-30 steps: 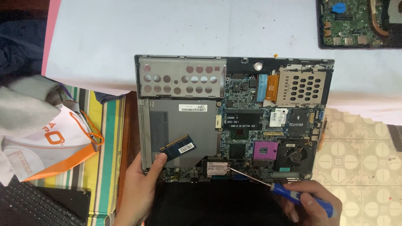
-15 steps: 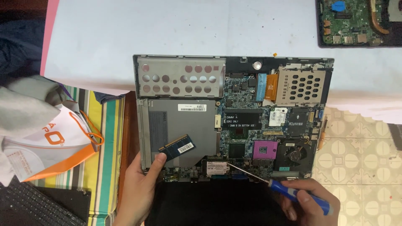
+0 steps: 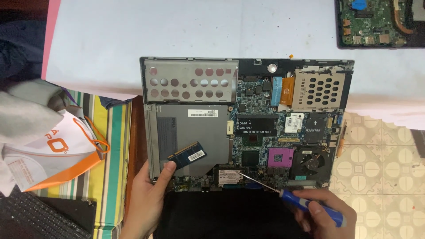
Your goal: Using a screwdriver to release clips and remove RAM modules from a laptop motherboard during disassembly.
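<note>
We look down on an opened laptop base (image 3: pixel 248 128) lying on a pale tabletop (image 3: pixel 177 35), its circuit board bared, with a perforated metal plate (image 3: pixel 190 82) at the upper left and a grey metal cover (image 3: pixel 195 137) below it. Our left hand (image 3: pixel 148 199) rests at the lower left corner of the base, the thumb pressed up against the edge of the grey cover, just beside a small blue memory module (image 3: pixel 187 155) that lies tilted on that cover; the thumb tip sits at the module's lower end, and we cannot tell whether it truly touches. The other fingers of this hand are curled under the edge of the base, out of sight. Our right hand (image 3: pixel 325 217) has its fingers wrapped tightly round the blue handle of a screwdriver (image 3: pixel 283 194), whose thin shaft slants up and to the left, the tip meeting the board just beside a small white-labelled card (image 3: pixel 229 176) near the front edge. To the right of the tip sit a purple processor socket (image 3: pixel 280 157) and a dark round fan (image 3: pixel 312 161). Off to the left lie an orange and white bag (image 3: pixel 53 150) on striped cloth (image 3: pixel 110 146), and a second circuit board (image 3: pixel 376 20) shows at the upper right corner.
</note>
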